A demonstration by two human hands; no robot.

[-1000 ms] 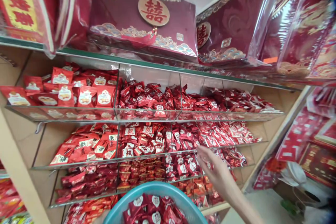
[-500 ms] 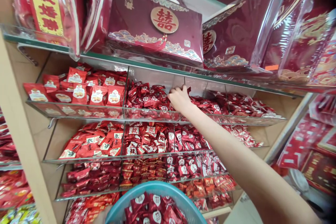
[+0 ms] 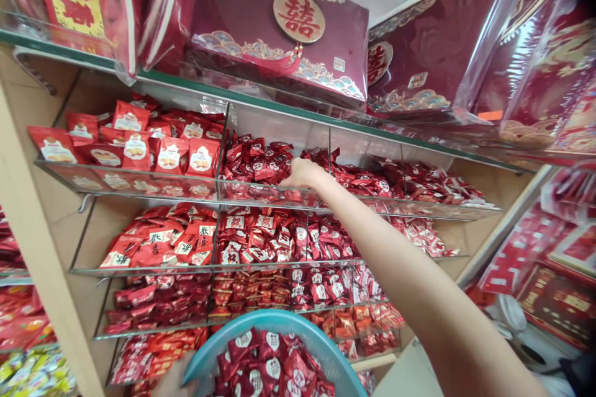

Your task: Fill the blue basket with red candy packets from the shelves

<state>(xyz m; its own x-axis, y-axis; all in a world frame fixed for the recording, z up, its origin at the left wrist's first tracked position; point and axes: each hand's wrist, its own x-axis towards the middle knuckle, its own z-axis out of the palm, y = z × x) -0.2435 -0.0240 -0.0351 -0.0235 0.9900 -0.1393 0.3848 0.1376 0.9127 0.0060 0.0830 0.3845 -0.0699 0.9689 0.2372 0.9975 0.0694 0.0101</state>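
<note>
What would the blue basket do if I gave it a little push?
The blue basket would probably keep its round shape, because its smooth, curved rim looks like stiff plastic. It may not tip easily, since the left hand seems to steady its side. The red packets inside would likely slide about: they're loose, with shiny wrappers.

囍 on the round medallion (image 3: 298,17) of the central maroon box (image 3: 251,15), partial 囍 on the maroon box to its right (image 3: 431,43), 歡 and 喜 on red packets (image 3: 159,237) below-left of it
</note>
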